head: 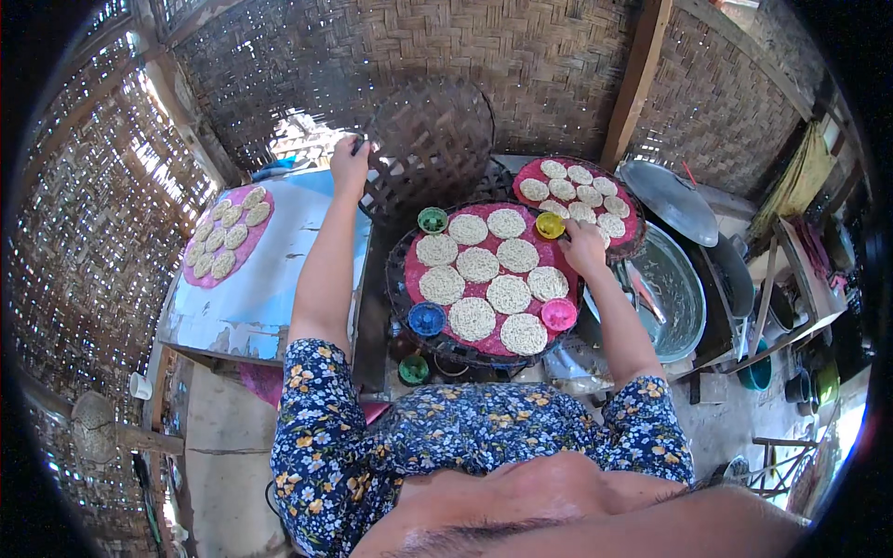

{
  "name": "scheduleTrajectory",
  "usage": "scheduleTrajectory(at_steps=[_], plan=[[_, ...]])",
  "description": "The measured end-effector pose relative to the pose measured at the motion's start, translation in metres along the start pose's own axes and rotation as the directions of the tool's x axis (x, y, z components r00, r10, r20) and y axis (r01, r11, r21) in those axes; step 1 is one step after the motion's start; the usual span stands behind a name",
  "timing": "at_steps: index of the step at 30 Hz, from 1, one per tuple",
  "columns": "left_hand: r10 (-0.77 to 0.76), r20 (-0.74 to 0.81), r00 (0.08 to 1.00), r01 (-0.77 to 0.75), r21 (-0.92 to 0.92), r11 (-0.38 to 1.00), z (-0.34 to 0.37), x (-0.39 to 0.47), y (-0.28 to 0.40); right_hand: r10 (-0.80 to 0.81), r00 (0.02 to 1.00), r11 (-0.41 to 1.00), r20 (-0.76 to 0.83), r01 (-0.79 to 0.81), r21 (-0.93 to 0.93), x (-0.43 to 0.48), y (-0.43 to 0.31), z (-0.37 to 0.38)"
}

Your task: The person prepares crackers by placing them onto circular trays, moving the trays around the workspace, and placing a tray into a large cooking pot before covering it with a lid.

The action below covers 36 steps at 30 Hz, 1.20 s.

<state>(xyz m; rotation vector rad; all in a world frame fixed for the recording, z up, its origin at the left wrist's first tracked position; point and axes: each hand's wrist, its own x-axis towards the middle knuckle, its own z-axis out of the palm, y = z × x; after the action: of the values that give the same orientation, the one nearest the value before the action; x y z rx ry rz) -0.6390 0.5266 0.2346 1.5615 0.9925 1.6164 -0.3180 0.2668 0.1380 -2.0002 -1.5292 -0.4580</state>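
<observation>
My left hand (pixel 350 166) is raised at the far left and grips the dark rim of an openwork woven bamboo tray (pixel 432 139), which stands tilted up near the wall. My right hand (pixel 586 245) is at the right edge of a round woven tray (pixel 399 279), its fingers on a small yellow plastic cup (pixel 550 224). On that tray lies a pink sheet (pixel 497 270) with several flat round noodle-like cakes (pixel 477 264). Green (pixel 432 220), blue (pixel 427 319) and pink (pixel 559 314) cups stand around its edge.
Behind right is another tray of cakes (pixel 562 189). A large metal basin (pixel 673 293) and lid (pixel 670 199) are to the right. At left, a blue-white tabletop (pixel 279 279) bears cakes on a pink sheet (pixel 261 237). Another green cup (pixel 414 370) sits nearer me.
</observation>
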Motion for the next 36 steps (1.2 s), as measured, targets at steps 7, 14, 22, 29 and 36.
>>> scheduleTrajectory(at_steps=[7, 14, 22, 29, 36], plan=[[0.324, -0.129, 0.937, -0.306, 0.137, 0.942, -0.044, -0.009, 0.041, 0.004, 0.963, 0.985, 0.271, 0.043, -0.167, 0.014, -0.011, 0.019], [0.575, -0.118, 0.81, -0.521, 0.306, 0.797, -0.062, -0.059, 0.094, -0.064, 0.976, 0.99, 0.209, 0.089, -0.112, 0.004, -0.02, 0.001], [0.8, 0.522, 0.295, -0.955, 0.139, 0.262, -0.072, -0.185, 0.131, 0.169, 0.82, -0.419, 0.546, -0.442, 0.793, 0.012, -0.042, -0.105], [0.699, 0.693, 0.177, -0.929, -0.115, 0.351, -0.073, -0.264, 0.086, 0.252, 0.78, 0.032, 0.573, -0.599, 0.8, -0.035, 0.017, -0.053], [0.587, 0.789, 0.181, -0.861, -0.162, 0.483, -0.071, -0.285, 0.053, 0.227, 0.814, 0.22, 0.534, -0.577, 0.786, -0.059, 0.005, -0.051]])
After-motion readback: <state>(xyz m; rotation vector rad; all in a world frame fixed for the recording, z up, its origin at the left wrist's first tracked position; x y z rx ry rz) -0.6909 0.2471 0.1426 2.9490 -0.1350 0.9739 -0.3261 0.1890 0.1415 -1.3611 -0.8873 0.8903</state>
